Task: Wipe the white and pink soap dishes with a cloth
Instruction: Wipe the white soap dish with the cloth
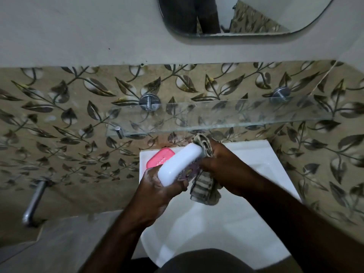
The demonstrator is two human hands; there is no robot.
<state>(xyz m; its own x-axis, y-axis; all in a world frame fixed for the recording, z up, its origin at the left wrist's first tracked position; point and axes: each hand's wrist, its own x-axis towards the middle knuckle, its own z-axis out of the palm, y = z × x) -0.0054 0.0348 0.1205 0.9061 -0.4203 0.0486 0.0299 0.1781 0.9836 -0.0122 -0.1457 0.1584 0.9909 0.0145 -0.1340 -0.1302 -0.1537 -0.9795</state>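
My left hand (157,186) grips the white soap dish (179,163) by its near end and holds it tilted above the white basin (262,164). My right hand (222,164) holds a striped grey-brown cloth (204,186) against the dish's right side, with cloth wrapped over the dish's far tip and hanging down below. The pink soap dish (157,157) lies on the basin's back left ledge, partly hidden behind the white dish.
A glass shelf (216,117) on chrome brackets juts from the leaf-patterned tile wall just above my hands. A chrome tap (34,201) sticks out of the wall at lower left. A mirror (236,14) hangs higher up.
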